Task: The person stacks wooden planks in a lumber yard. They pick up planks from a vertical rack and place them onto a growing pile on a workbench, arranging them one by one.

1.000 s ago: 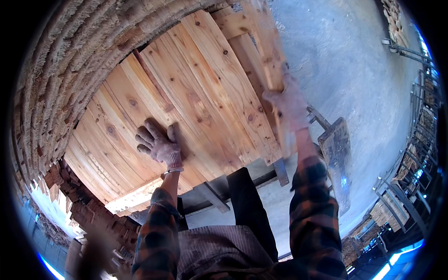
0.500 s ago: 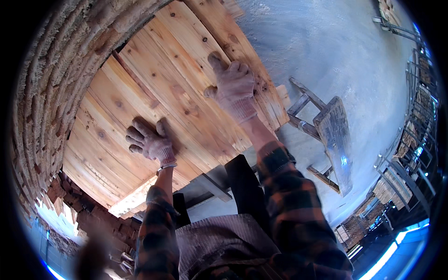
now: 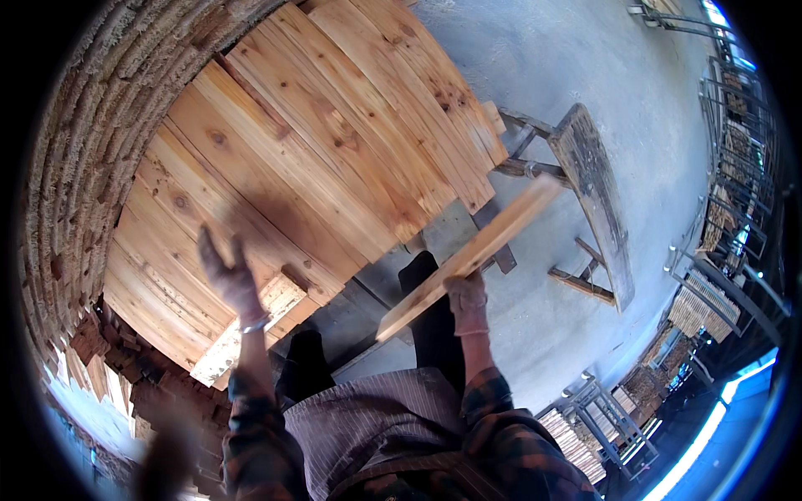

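Light, knotty wooden planks lie side by side, forming a broad layer in front of me. My right hand, in a work glove, grips a narrow wooden board near its lower part. That board slants up to the right, past the near right edge of the layer, and its far end is blurred. My left hand, also gloved, hovers over or rests on the left planks with thumb and fingers apart; contact is unclear. Beside it, at the near edge, lies a short pale wood piece.
A tall stack of rough-edged boards walls off the left side. On the grey concrete floor to the right stands a worn wooden bench. Brown wood offcuts pile up at lower left. Racks with stacked wood line the far right.
Both hands lay spread on the planks before. My right hand has come down off them and now holds a narrow board. My left hand has shifted left.
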### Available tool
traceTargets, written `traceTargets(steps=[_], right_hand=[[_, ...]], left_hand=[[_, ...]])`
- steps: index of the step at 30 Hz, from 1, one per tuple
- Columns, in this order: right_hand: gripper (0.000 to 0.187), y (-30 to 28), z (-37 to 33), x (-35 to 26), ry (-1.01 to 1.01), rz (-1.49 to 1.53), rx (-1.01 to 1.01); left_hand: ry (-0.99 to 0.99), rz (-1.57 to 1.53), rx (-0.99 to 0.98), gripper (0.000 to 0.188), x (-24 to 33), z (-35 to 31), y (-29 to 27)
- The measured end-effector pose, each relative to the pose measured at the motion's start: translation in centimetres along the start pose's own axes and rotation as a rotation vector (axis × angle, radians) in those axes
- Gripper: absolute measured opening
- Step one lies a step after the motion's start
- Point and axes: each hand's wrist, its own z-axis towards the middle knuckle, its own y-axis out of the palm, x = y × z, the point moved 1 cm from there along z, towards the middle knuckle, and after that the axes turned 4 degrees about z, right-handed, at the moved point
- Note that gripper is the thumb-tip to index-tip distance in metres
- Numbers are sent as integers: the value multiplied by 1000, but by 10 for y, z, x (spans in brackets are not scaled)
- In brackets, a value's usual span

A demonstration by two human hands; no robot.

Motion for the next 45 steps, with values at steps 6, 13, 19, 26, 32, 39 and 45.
traceTargets(steps=[6, 13, 19, 26, 32, 39, 45], right_hand=[[46, 7, 51, 65, -266, -143, -142], [52, 68, 35, 6, 79, 263, -75], [73, 91, -31, -59, -164, -17, -270], [75, 159, 3, -163, -1347, -1922, -457], [67, 163, 66, -128, -1747, -1986, -704], [59, 152, 60, -125, -1628, -1909, -698], [46, 173, 55, -113, -1711, -1948, -549]], left_hand=[[-477, 282, -84, 65, -140, -85, -62], [-289, 388, -48, 32, -80, -77, -54], [-431, 551, -95, 44, -101, -88, -63], [-401, 619, -107, 59, -121, -95, -55], [-441, 644, -102, 61, -131, -95, -56], [-467, 665, -182, 61, -125, -94, -37], [-338, 710, -3, 49, -121, -100, -58]])
